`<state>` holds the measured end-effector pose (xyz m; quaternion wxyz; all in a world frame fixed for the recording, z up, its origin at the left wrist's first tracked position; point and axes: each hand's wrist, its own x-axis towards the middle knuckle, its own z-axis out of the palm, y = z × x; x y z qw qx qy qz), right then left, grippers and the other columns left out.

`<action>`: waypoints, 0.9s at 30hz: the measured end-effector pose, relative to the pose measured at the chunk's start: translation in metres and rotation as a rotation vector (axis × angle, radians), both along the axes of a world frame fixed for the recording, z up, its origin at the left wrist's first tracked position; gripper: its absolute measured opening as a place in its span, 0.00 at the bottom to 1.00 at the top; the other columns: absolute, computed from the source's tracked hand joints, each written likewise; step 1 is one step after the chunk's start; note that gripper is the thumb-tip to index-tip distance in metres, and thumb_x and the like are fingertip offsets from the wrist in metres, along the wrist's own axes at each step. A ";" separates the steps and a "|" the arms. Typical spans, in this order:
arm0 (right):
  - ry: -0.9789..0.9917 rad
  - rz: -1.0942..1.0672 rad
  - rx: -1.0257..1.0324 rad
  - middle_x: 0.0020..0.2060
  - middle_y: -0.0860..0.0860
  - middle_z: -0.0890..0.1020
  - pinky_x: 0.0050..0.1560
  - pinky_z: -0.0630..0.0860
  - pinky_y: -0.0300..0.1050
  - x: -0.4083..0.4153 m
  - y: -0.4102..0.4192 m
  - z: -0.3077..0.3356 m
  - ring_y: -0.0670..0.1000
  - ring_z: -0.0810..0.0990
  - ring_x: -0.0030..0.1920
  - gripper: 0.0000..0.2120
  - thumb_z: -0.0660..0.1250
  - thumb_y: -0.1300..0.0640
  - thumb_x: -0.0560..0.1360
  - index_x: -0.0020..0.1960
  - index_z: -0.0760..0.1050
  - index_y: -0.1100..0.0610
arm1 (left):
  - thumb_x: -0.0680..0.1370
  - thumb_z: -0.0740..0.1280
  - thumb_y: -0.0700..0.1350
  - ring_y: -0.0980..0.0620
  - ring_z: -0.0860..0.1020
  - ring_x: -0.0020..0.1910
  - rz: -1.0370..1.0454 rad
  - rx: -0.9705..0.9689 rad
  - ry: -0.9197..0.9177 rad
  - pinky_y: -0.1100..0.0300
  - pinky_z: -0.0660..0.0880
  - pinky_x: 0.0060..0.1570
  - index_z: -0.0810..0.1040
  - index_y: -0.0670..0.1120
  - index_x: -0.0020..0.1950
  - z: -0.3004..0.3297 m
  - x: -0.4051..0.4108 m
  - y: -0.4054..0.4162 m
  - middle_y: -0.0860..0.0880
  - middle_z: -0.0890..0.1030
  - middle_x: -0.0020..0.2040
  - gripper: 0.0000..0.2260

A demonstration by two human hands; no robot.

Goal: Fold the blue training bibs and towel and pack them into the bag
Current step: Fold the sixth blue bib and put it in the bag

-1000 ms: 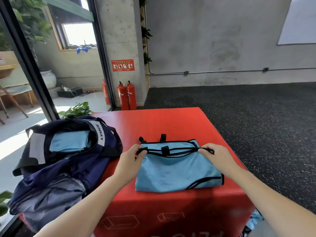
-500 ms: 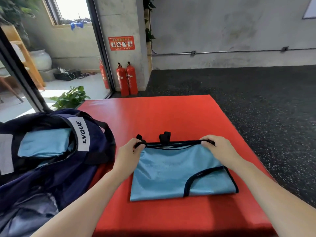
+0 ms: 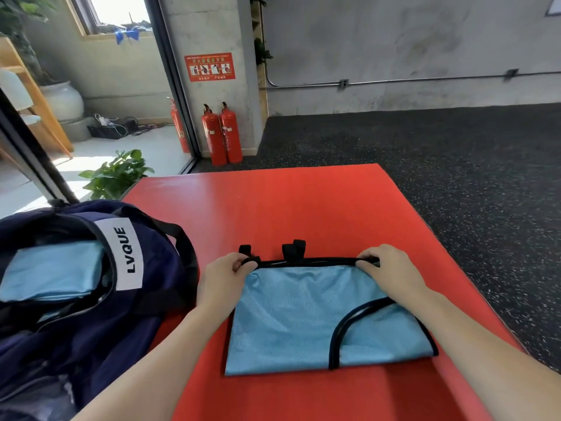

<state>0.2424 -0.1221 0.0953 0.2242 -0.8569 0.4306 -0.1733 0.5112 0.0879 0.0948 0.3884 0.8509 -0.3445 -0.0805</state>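
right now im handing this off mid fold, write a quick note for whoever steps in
Left hand: pinching the far left corner of the blue bib at its black trim.
Right hand: gripping the far right corner of the same edge.
The bib lies folded flat on the red table, near the front edge.
The navy bag sits open to the left, with a folded light blue piece already inside; whether it is a bib or the towel I cannot tell.
Done: one piece packed, this bib partly folded.
Left: probably one more fold, then into the bag. No other bibs or towel in view.
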 end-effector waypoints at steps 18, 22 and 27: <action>0.089 0.280 -0.271 0.58 0.43 0.77 0.63 0.71 0.47 0.031 0.056 -0.012 0.48 0.73 0.60 0.15 0.63 0.43 0.80 0.62 0.78 0.49 | 0.82 0.60 0.57 0.54 0.73 0.51 -0.154 -0.058 -0.243 0.52 0.70 0.52 0.73 0.56 0.49 0.004 -0.029 -0.001 0.62 0.77 0.46 0.08; 0.110 0.315 -0.289 0.63 0.41 0.71 0.70 0.64 0.46 0.026 0.058 -0.020 0.45 0.67 0.65 0.22 0.55 0.36 0.80 0.68 0.71 0.45 | 0.83 0.57 0.60 0.53 0.69 0.63 -0.244 0.239 -0.427 0.54 0.63 0.58 0.75 0.55 0.60 -0.005 -0.024 0.005 0.60 0.75 0.61 0.14; 0.134 0.302 -0.325 0.67 0.42 0.70 0.74 0.57 0.49 0.025 0.059 -0.018 0.47 0.64 0.71 0.27 0.52 0.32 0.77 0.68 0.73 0.45 | 0.83 0.55 0.61 0.50 0.66 0.69 -0.232 0.285 -0.411 0.49 0.61 0.67 0.70 0.52 0.72 0.000 -0.025 0.003 0.55 0.72 0.70 0.21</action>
